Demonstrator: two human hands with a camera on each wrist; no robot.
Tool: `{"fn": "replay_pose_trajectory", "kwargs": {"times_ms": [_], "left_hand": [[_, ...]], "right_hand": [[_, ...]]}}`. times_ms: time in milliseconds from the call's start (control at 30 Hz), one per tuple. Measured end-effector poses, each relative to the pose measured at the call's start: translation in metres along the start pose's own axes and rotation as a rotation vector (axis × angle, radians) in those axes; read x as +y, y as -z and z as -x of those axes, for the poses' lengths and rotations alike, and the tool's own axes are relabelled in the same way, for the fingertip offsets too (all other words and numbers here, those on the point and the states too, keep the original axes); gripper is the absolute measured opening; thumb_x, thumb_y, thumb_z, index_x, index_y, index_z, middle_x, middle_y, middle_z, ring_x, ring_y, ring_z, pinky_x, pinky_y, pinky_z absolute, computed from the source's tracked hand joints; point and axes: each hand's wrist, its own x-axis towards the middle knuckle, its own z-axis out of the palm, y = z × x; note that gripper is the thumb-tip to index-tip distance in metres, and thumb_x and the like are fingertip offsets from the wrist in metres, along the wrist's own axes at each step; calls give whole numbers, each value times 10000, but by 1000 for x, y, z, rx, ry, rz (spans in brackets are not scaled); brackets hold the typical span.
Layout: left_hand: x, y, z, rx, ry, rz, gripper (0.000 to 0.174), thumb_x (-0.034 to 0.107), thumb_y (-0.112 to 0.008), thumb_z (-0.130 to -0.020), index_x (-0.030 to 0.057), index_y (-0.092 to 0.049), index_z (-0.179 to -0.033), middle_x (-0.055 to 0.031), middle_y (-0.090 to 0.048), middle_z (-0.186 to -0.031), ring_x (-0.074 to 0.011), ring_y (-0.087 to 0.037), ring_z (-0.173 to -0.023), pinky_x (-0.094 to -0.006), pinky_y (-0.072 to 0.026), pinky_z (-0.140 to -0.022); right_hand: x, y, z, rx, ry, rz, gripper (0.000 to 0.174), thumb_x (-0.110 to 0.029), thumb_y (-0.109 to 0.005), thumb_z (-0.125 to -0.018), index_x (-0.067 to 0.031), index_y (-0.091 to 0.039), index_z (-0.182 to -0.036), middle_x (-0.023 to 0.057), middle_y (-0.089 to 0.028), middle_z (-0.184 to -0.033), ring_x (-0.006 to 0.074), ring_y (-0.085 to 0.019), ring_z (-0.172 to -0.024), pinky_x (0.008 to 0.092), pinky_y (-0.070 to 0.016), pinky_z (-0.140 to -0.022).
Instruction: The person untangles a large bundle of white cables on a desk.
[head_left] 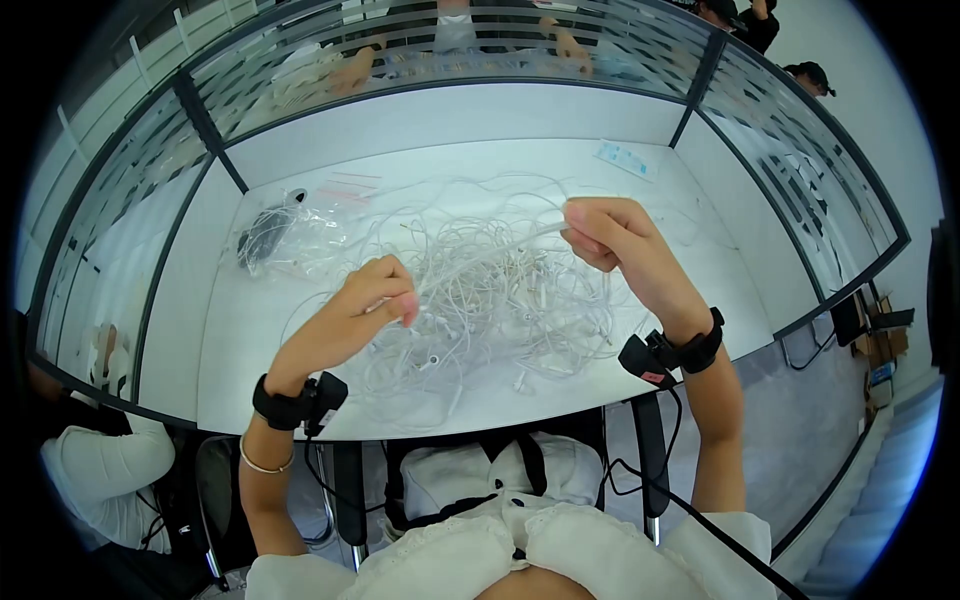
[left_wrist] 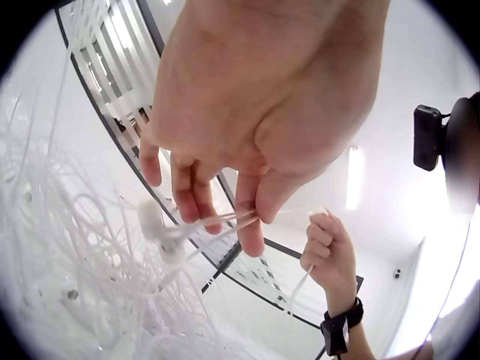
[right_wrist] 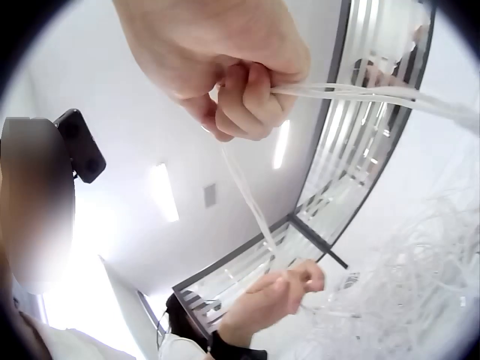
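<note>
A large tangle of white earphone cables (head_left: 500,285) covers the middle of the desk. Over its left side, my left hand (head_left: 365,305) pinches thin white cords between thumb and finger. In the left wrist view, white earbuds (left_wrist: 152,219) hang at the end of those cords, beside the tangle. My right hand (head_left: 620,240), raised at the tangle's right, has its fingers curled round several white cords (right_wrist: 337,91). From that fist one bundle runs off toward the pile, while other strands (right_wrist: 251,202) stretch across to my left hand.
A clear plastic bag (head_left: 300,235) with dark contents lies at the desk's left. Near the back right is a pale blue printed packet (head_left: 625,158). Low white partitions topped with striped glass (head_left: 450,75) enclose the desk (head_left: 270,375). Other people are beyond them.
</note>
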Motion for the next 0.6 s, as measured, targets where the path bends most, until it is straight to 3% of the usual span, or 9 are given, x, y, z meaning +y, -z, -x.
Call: {"fn": "replay_pose_trajectory", "kwargs": {"times_ms": [33,133,167,333,367,467,500,600], "left_hand": [[-7,2,1,-59,-24,-135,225,218,-505,-946,55,-629,-852,-47,-484,-1008,-175,-456,-938,-316,-355,-885],[6,-2,-5,-111,-29,66,208,206,-493,-950,84,-660,-968,-52,-493,-1062,-205,-437,-1078,-337,-303,-989],[10,0,-8,-146,-34,47,262,231,-526,-928,79,-608,-1125,-65,-508,-1176,-218,-418,-1205,-345,-279,-1049],[56,-3,-32,38,-197,566,539,290,-593,-872,-1,-437,-1298,-144,-435,-1346,-225,-391,-1289,-382,-260,-1090],[66,-9,-39,127,-267,528,526,351,-541,-900,5,-436,-1282,-125,-525,-1219,-211,-535,-1099,-357,-354,-1006],[78,-1,-48,69,-127,590,387,273,-509,-944,-3,-480,-1214,-76,-599,-968,-142,-578,-907,-278,-442,-830],[84,-4,-50,128,-99,585,290,265,-481,-968,6,-527,-1090,-1,-557,-759,-66,-491,-694,-219,-391,-638],[85,-8,-53,256,-93,377,263,276,-493,-964,23,-562,-934,23,-506,-713,-50,-414,-648,-200,-331,-601]], "right_hand": [[-10,-4,-3,-9,15,12,427,-332,-472,-962,-122,-339,-614,-73,-262,-588,41,-192,-531,231,-157,-479],[-36,-14,-11,-89,87,33,414,-314,-492,-957,-86,-396,-625,-68,-298,-594,39,-237,-547,226,-195,-492],[-42,-17,-14,-124,115,38,409,-305,-502,-954,-70,-423,-630,-66,-313,-596,38,-257,-555,225,-213,-499],[-52,-30,-26,-147,156,114,408,-297,-492,-959,-45,-449,-642,-54,-360,-597,45,-297,-570,234,-242,-511],[-53,-32,-27,-143,156,124,406,-295,-490,-960,-43,-457,-644,-51,-374,-598,45,-306,-572,234,-247,-513],[-59,-32,-28,-174,211,71,394,-296,-495,-952,-38,-493,-654,-45,-398,-593,47,-321,-569,233,-260,-520],[-59,-30,-28,-166,217,77,388,-299,-501,-946,-35,-513,-662,-42,-409,-591,49,-328,-569,232,-268,-523],[-57,-24,-30,-85,140,229,387,-317,-513,-934,-36,-520,-668,-43,-400,-575,49,-329,-567,232,-268,-517]]}}
